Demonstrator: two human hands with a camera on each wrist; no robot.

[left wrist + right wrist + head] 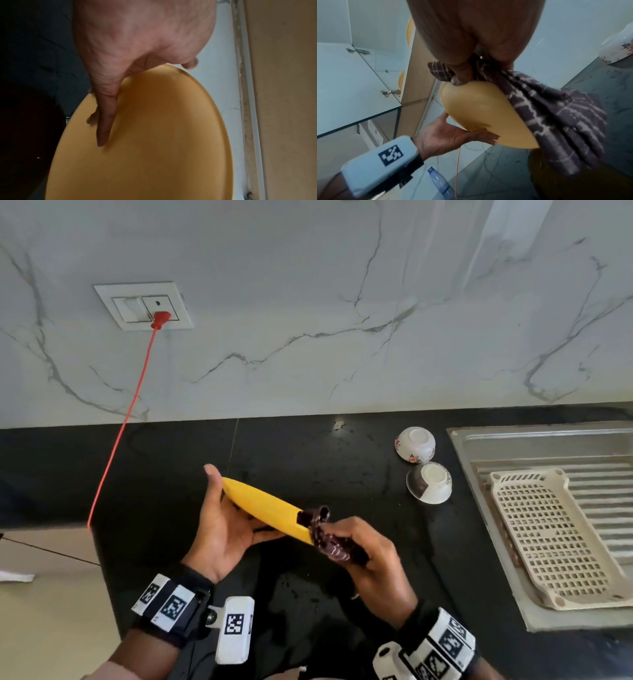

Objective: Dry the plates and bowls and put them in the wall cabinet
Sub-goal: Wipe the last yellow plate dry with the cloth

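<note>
Item: yellow plate (263,506), held clear above the black bench (171,460), tilted nearly edge-on to the head view. Left hand (222,529) supports it, thumb over the rim, straight fingers (104,121) flat against one face. Right hand (373,556) is clamped on a dark patterned cloth (556,121), pinching cloth and opposite rim together. Handling, by estimate: rigid, light, likely plastic; smooth and slippery where damp; best held at opposite rims. Awaiting drying: two bowls (416,444) (430,482), upside down on the bench beside the sink drainboard (534,440); these look ceramic and breakable.
</note>
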